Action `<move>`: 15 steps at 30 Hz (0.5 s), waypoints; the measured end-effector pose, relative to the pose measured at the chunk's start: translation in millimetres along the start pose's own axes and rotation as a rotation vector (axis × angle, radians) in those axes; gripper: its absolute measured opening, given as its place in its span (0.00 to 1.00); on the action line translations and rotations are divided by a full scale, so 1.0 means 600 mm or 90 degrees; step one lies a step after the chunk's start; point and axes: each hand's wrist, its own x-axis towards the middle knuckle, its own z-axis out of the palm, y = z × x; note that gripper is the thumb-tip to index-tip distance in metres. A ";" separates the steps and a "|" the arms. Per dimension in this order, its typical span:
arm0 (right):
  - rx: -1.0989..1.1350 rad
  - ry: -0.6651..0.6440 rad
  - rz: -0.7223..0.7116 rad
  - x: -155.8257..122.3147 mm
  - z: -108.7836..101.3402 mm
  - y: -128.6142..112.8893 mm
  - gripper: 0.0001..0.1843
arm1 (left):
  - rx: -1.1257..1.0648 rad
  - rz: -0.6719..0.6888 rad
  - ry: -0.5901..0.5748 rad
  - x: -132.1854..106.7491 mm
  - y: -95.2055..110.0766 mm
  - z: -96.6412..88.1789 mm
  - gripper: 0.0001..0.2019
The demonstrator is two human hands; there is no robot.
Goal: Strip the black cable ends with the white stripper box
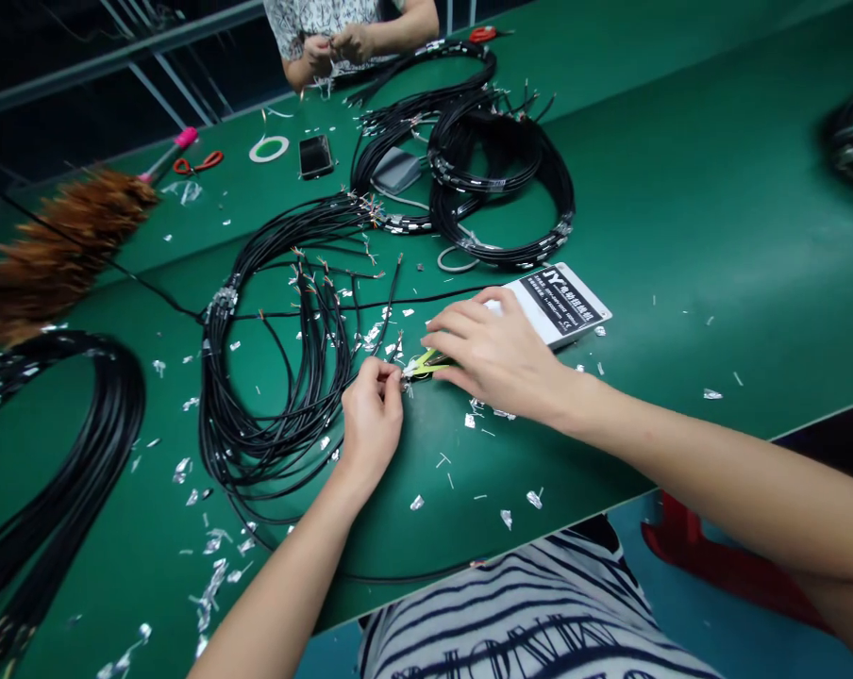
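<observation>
Between the thumb and fingers of my left hand is pinched a cable's stripped end, most of it hidden by the fingers. My right hand is closed around yellow-green snips, whose tips meet the cable end beside my left fingertips. Left of my hands lies a coiled bundle of black cables, many ends stripped to coloured wires. Just behind my right hand sits a white box with a black label.
More black cable coils lie farther back, with another bundle at left. Near the back edge are a phone, a tape roll, red-handled scissors and a brown duster. Foil scraps litter the green table. Opposite, a person's hands work.
</observation>
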 end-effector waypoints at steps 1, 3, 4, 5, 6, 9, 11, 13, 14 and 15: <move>0.031 0.052 0.025 -0.014 -0.007 0.006 0.05 | -0.004 -0.001 0.000 0.000 -0.001 0.000 0.05; 0.084 0.166 0.113 -0.050 -0.020 0.014 0.05 | -0.009 -0.006 -0.001 0.000 -0.004 0.000 0.05; 0.107 0.208 0.154 -0.068 -0.024 0.016 0.06 | -0.011 -0.009 -0.003 0.000 -0.005 0.000 0.05; 0.121 0.231 0.178 -0.086 -0.025 0.016 0.07 | -0.013 -0.011 -0.004 -0.001 -0.006 -0.001 0.05; 0.127 0.236 0.177 -0.101 -0.024 0.013 0.08 | -0.015 -0.013 -0.004 -0.001 -0.007 -0.001 0.05; 0.115 0.220 0.149 -0.129 -0.010 0.001 0.10 | -0.017 -0.016 -0.003 -0.001 -0.006 -0.002 0.05; 0.080 0.224 0.149 -0.133 0.002 -0.006 0.12 | -0.017 -0.017 -0.004 -0.001 -0.005 -0.002 0.05; 0.046 0.239 0.157 -0.131 0.011 -0.007 0.13 | -0.015 -0.020 -0.003 -0.002 -0.004 -0.004 0.05; 0.037 0.246 0.161 -0.130 0.014 -0.006 0.13 | -0.014 -0.023 0.000 -0.003 -0.005 -0.006 0.05; 0.033 0.252 0.161 -0.129 0.016 -0.003 0.13 | -0.013 -0.026 0.004 -0.005 -0.006 -0.009 0.05</move>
